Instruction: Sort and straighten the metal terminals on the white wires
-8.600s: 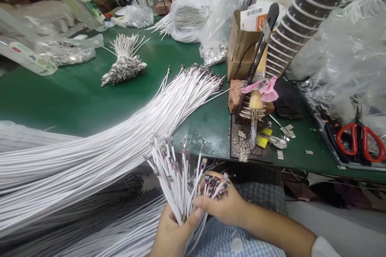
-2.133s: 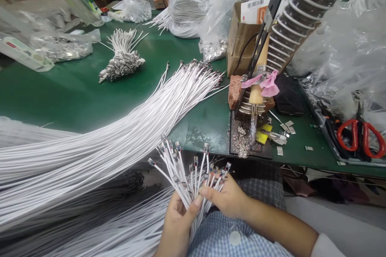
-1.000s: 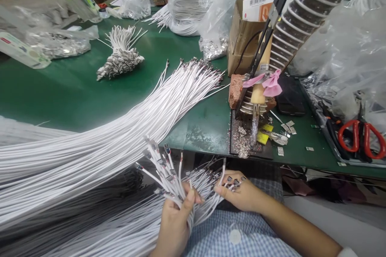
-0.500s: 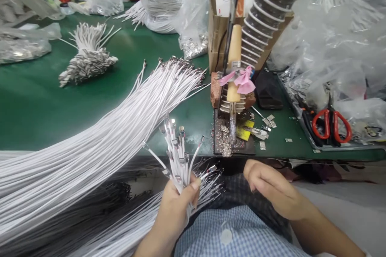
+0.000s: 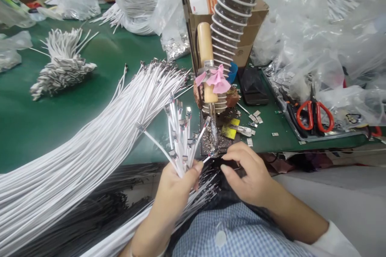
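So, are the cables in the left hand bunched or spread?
Spread at the top: above the left hand, the white cables fan out, one leaning well away from the rest.

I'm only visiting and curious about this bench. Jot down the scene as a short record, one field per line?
Left hand: closed around a bunch of white cables, connector ends up
Right hand: fingers apart, nothing visibly held, near one cable end
Worktop: green
Upright tool: wooden handle, pink ribbon, tip down
Picture left: larger cable bundle across the worktop
Picture right: red-handled cutters
Unclear: whether tip touches cable end
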`<action>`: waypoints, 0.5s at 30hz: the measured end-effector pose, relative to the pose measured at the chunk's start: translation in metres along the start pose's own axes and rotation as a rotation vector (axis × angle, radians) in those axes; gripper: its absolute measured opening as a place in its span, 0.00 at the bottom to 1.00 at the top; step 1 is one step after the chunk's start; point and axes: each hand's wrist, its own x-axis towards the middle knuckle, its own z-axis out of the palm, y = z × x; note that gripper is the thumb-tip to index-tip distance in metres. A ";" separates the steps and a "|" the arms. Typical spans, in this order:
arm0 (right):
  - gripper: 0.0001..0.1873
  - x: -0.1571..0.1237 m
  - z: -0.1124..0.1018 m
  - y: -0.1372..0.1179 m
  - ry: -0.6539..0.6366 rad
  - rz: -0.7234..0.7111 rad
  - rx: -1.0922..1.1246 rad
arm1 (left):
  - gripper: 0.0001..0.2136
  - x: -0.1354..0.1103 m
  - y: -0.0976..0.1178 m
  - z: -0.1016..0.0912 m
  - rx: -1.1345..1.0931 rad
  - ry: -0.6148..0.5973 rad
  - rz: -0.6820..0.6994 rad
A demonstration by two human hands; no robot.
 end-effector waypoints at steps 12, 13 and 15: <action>0.06 0.009 -0.001 0.009 0.078 0.008 -0.049 | 0.09 0.005 0.013 0.006 0.053 -0.018 0.039; 0.06 0.010 0.001 0.010 0.092 0.011 -0.043 | 0.09 0.005 0.013 0.006 0.053 -0.018 0.038; 0.06 0.010 0.003 0.010 0.113 0.026 -0.026 | 0.09 0.005 0.013 0.006 0.050 -0.014 0.033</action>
